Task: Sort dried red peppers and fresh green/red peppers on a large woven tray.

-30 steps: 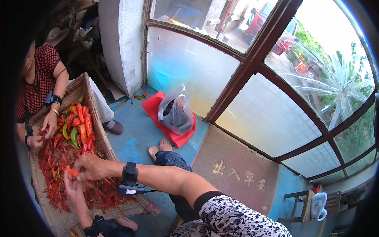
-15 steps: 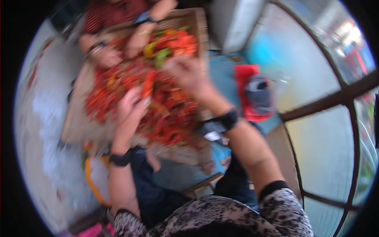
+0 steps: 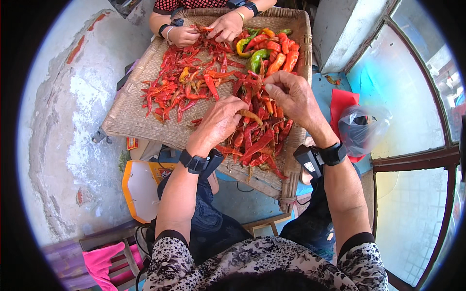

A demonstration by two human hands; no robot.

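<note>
Chillies (image 3: 252,131), red and dried, lie heaped on the woven tray (image 3: 131,116) resting across my knees, thickest just under my two hands. My left hand (image 3: 219,120) is curled closed over the pile, its fingers gripping an orange-brown chilli (image 3: 251,115) whose end pokes out toward my right. My right hand (image 3: 290,94) is raised a little above the heap, thumb and forefinger pinched together on something small; it is too tiny for me to tell whether that is a stem or a bit of pod. I judge I am in the middle of picking through the chillies one at a time, working the end of this one. The next move, as I see it, calls for a firm hold with the left and a clean, short pull with the right. At the far end of the tray another person's hands (image 3: 204,30) work the same heap, beside fresh green and orange peppers (image 3: 264,48).
</note>
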